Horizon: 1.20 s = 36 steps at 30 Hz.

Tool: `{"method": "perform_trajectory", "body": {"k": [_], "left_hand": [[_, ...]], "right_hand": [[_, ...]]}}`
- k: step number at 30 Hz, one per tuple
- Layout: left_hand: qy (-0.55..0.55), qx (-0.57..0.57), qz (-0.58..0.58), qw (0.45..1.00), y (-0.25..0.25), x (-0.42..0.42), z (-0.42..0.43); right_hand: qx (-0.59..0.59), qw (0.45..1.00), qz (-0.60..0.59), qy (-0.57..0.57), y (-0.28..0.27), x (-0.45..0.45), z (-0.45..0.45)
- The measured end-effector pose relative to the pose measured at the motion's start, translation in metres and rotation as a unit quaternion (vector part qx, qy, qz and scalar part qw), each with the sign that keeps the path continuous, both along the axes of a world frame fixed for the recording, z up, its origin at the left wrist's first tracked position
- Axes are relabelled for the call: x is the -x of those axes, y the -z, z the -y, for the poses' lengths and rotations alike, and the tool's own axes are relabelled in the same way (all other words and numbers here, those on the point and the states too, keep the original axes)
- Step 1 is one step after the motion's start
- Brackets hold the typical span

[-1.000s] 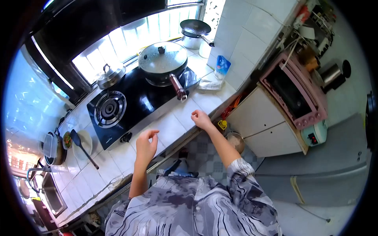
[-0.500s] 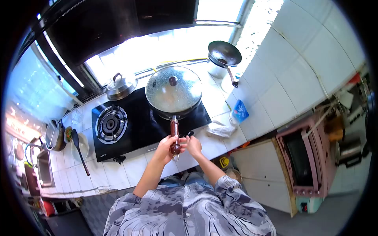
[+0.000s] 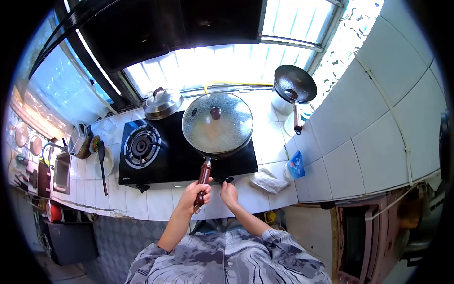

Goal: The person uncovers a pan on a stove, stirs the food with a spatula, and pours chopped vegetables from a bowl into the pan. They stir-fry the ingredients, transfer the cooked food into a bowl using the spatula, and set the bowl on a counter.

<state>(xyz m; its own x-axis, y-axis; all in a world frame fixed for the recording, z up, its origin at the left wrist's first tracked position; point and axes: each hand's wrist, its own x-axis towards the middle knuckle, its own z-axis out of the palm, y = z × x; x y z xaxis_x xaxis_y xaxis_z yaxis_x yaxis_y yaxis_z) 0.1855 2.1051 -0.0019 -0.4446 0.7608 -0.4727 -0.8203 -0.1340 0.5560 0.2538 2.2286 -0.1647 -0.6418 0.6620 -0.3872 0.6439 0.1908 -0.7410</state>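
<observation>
My left hand (image 3: 193, 195) is closed round the reddish-brown handle (image 3: 204, 175) of a wok on the right side of a black gas stove (image 3: 170, 163). A glass lid (image 3: 229, 128) with a dark knob covers the wok; it is fogged, and the pale food beneath shows only dimly. My right hand (image 3: 230, 195) is at the stove's front edge, fingers closed on a black control knob (image 3: 229, 180). The left burner (image 3: 142, 146) has nothing on it.
A metal lid (image 3: 163, 103) stands behind the stove. To the right are a small frying pan (image 3: 295, 83) on a pot, a folded cloth (image 3: 268, 181) and a blue packet (image 3: 295, 165). On the left, a black spatula (image 3: 102, 170) lies across a bowl (image 3: 109, 161), near a sink (image 3: 61, 173).
The view has turned and shifted, so the stove looks more level. My left hand stays on the wok handle and my right hand stays at the knob.
</observation>
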Motion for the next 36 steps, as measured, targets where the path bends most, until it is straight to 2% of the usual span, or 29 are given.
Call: {"method": "perform_trajectory", "body": {"k": [4, 8, 10, 12, 13, 14, 17, 18, 20, 21, 22, 23, 24, 25, 26, 27, 28, 29, 31, 32, 34, 36], "left_hand": [[-0.016, 0.002, 0.006, 1.0, -0.002, -0.005, -0.004], [-0.012, -0.005, 0.016, 1.0, 0.003, -0.005, -0.001], [-0.005, 0.034, -0.016, 0.999, 0.003, -0.005, -0.001], [0.005, 0.074, -0.053, 0.996, 0.001, -0.001, 0.005], [-0.007, 0.032, -0.044, 0.999, 0.008, 0.002, 0.011], [-0.02, -0.008, -0.036, 0.999, 0.018, 0.008, 0.022], [-0.146, 0.084, -0.099, 0.981, 0.017, 0.04, 0.068], [-0.207, 0.114, -0.165, 0.958, 0.027, 0.06, 0.09], [-0.36, 0.276, -0.307, 0.837, 0.038, 0.101, 0.143], [-0.419, 0.39, -0.441, 0.691, 0.058, 0.133, 0.178], [-0.448, 0.443, -0.451, 0.632, 0.079, 0.16, 0.218], [-0.447, 0.586, -0.515, 0.438, 0.094, 0.183, 0.255], [-0.431, 0.664, -0.486, 0.369, 0.096, 0.199, 0.286], [-0.404, 0.707, -0.424, 0.396, 0.09, 0.208, 0.313], [-0.363, 0.754, -0.357, 0.416, 0.088, 0.214, 0.333], [-0.322, 0.789, -0.302, 0.427, 0.08, 0.223, 0.345], [-0.288, 0.799, -0.296, 0.438, 0.078, 0.229, 0.357], [-0.256, 0.817, -0.289, 0.429, 0.112, 0.247, 0.382], [-0.219, 0.819, -0.279, 0.451, 0.134, 0.254, 0.403], [-0.191, 0.814, -0.321, 0.445, 0.157, 0.26, 0.418], [-0.212, 0.748, -0.378, 0.502, 0.211, 0.28, 0.45], [-0.185, 0.715, -0.404, 0.54, 0.189, 0.27, 0.441]], "right_hand": [[0.02, 0.999, -0.012, 0.023, -0.002, -0.001, 0.002], [0.027, 0.998, -0.042, 0.049, 0.02, 0.001, 0.007], [0.064, 0.995, -0.057, 0.056, 0.014, -0.001, 0.006], [-0.018, 0.996, -0.06, 0.056, 0.01, 0.0, 0.007], [-0.038, 0.996, -0.069, 0.052, 0.025, 0.001, 0.007], [0.015, 0.997, -0.067, 0.038, 0.011, -0.002, 0.008], [0.019, 0.995, -0.079, 0.055, 0.036, -0.001, 0.003], [-0.008, 0.994, -0.087, 0.062, 0.011, 0.0, 0.007], [0.044, 0.987, -0.126, 0.088, 0.014, -0.002, 0.011], [0.042, 0.988, -0.121, 0.09, 0.01, -0.003, 0.009], [0.042, 0.988, -0.114, 0.094, 0.016, -0.006, 0.009], [0.013, 0.986, -0.134, 0.101, 0.022, -0.009, 0.007], [-0.015, 0.982, -0.155, 0.111, 0.036, -0.013, 0.004], [-0.019, 0.984, -0.137, 0.115, 0.055, -0.021, -0.003], [-0.018, 0.982, -0.139, 0.124, 0.051, -0.023, 0.004], [0.007, 0.982, -0.107, 0.154, 0.008, -0.028, 0.006], [0.032, 0.979, -0.074, 0.19, -0.02, -0.035, 0.008], [0.065, 0.969, -0.102, 0.215, -0.002, -0.045, -0.001], [0.048, 0.956, -0.131, 0.259, 0.005, -0.059, -0.012], [0.036, 0.947, -0.159, 0.275, 0.0, -0.064, -0.018], [0.052, 0.93, -0.208, 0.298, -0.024, -0.062, -0.033], [0.021, 0.911, -0.294, 0.288, -0.055, -0.049, -0.056]]}}
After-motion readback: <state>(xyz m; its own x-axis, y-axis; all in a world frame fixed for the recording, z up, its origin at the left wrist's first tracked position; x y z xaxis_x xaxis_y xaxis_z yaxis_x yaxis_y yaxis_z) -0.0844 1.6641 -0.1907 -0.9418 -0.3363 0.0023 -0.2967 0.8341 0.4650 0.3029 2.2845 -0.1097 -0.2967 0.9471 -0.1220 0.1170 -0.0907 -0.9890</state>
